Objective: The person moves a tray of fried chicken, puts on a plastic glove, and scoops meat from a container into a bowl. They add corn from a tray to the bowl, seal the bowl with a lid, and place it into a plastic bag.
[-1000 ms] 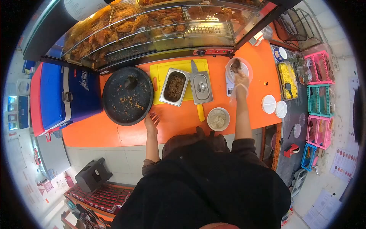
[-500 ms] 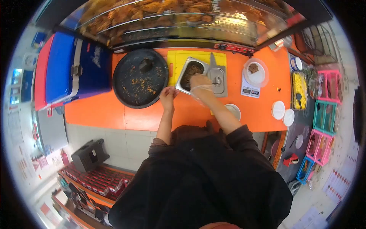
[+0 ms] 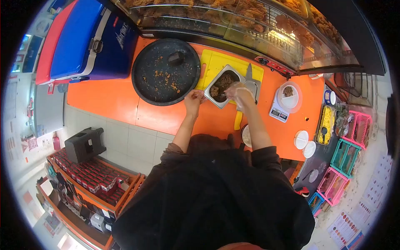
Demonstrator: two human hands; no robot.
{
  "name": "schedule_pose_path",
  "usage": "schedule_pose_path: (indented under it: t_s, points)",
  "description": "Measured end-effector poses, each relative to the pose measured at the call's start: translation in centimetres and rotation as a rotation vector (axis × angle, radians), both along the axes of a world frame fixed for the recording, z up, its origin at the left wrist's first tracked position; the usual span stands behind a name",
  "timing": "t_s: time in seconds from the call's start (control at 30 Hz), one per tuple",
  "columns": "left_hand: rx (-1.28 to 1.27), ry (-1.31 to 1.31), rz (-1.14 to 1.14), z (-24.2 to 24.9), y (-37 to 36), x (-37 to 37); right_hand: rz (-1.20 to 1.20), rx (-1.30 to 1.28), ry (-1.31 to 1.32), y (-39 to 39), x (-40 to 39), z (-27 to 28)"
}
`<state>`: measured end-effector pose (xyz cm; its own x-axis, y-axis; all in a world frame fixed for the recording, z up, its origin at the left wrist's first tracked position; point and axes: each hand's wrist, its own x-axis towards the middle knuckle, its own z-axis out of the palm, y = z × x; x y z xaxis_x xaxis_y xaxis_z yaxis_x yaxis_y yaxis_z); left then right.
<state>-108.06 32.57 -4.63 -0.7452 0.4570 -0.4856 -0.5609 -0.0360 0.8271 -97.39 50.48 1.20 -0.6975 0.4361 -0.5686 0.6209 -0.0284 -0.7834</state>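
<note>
Left hand (image 3: 193,101) is touching steel pan (image 3: 214,80); gloved right hand (image 3: 241,95) is seemingly gathering meat (image 3: 225,80); both grips unclear, lifting requiring closure.

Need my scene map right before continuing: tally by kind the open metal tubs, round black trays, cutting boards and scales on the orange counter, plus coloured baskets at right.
Open metal tub: 1
Round black tray: 1
Cutting board: 1
Scale: 1
Coloured baskets: 4
Total: 8
</note>
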Motion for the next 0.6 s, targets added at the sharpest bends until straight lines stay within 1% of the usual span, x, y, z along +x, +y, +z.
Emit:
schedule_pose_path:
  t_s: [0.03,0.07,0.13,0.17,0.23,0.27,0.33,0.37,0.4,0.43,0.47,0.53,0.6]
  points:
    - [0.010,-0.027,-0.010,0.0,-0.1,-0.1,-0.428,-0.506,0.406,0.3,1.1,0.3]
    - [0.024,-0.053,-0.022,0.1,-0.1,-0.2,-0.426,-0.502,0.404,1.0,1.4,0.2]
    - [0.020,-0.062,-0.037,0.3,-0.1,-0.3,-0.225,-0.360,0.030,2.4,1.8,-0.2]
    - [0.009,-0.070,-0.050,0.4,-0.1,-0.3,-0.225,-0.359,0.032,2.8,2.4,-0.4]
    - [0.026,-0.076,-0.027,0.5,0.0,-0.2,-0.349,-0.353,0.126,2.5,4.1,-0.7]
    - [0.046,-0.081,-0.007,0.5,0.0,-0.1,-0.350,-0.356,0.127,1.7,4.2,0.0]
    - [0.007,-0.083,-0.030,0.6,-0.1,0.0,-0.533,-0.261,0.222,0.4,4.5,1.4]
    - [-0.029,-0.086,-0.053,0.6,-0.1,0.0,-0.543,-0.261,0.225,0.6,4.7,0.6]
    - [-0.028,-0.084,-0.064,0.6,-0.1,0.0,-0.498,-0.135,0.197,1.1,4.7,-0.8]
    - [-0.017,-0.077,-0.069,0.6,-0.2,-0.1,-0.450,-0.009,0.167,1.3,4.4,-0.6]
    - [-0.007,-0.071,-0.075,0.6,-0.2,0.0,-0.460,-0.009,0.168,1.5,4.5,-0.2]
    - [-0.016,-0.067,-0.082,0.8,-0.2,0.0,-0.270,0.207,-0.103,1.5,4.3,1.0]
    - [-0.023,-0.063,-0.080,1.1,-0.1,0.1,-0.257,0.220,-0.111,1.3,3.9,2.1]
